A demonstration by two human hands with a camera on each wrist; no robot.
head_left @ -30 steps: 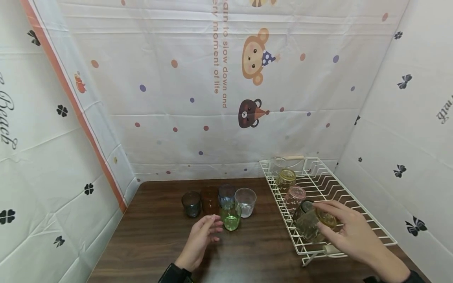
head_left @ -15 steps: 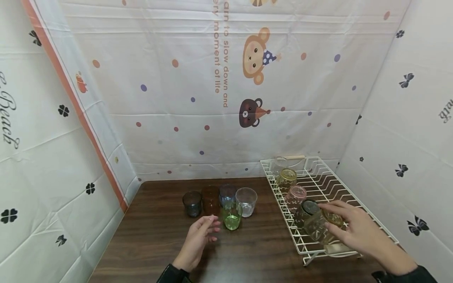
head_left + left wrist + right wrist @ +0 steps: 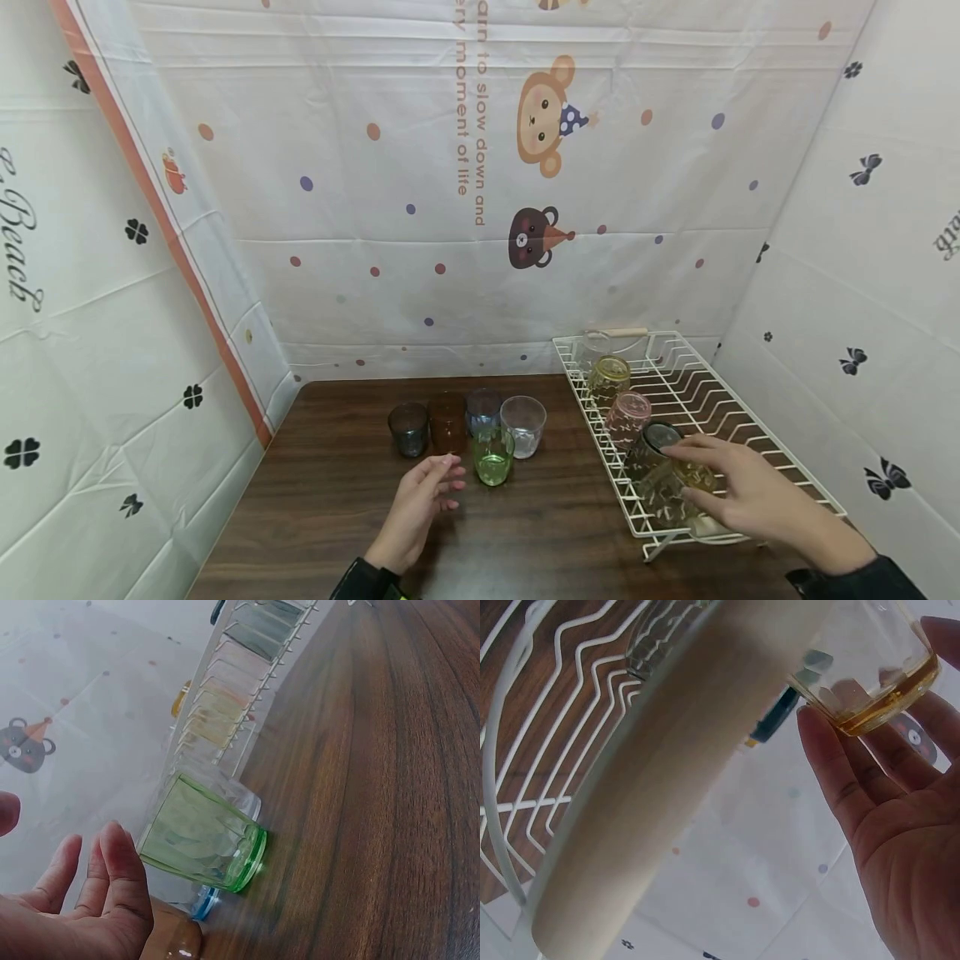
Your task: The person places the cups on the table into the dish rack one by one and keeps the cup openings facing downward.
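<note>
Since a second ago, lowered a little further into the near end of the white wire rack on the right of the surface: the amber glass, tipped on its side and pinched at its base by the right hand, fingers curled round it. Left hand hardly shifted, relaxed and spread, holding nothing, just short of the green glass. To seat the amber glass well, best to tilt the mouth down between two wires just near of the dark glass without knocking it, and to loosen the fingers only once the rim sits steady. Further back along the rack, a pink glass and a yellowish one, then what looks like a clear one at the far end, too faint to be sure. Hard to judge from the head view whether the amber glass already touches the wires. Right wrist view mostly blocked by a pale blurred bar close to the lens, with only the glass base and fingers showing. Left wrist view blurred; behind the green glass, only a blue rim and a clear one cut off.
</note>
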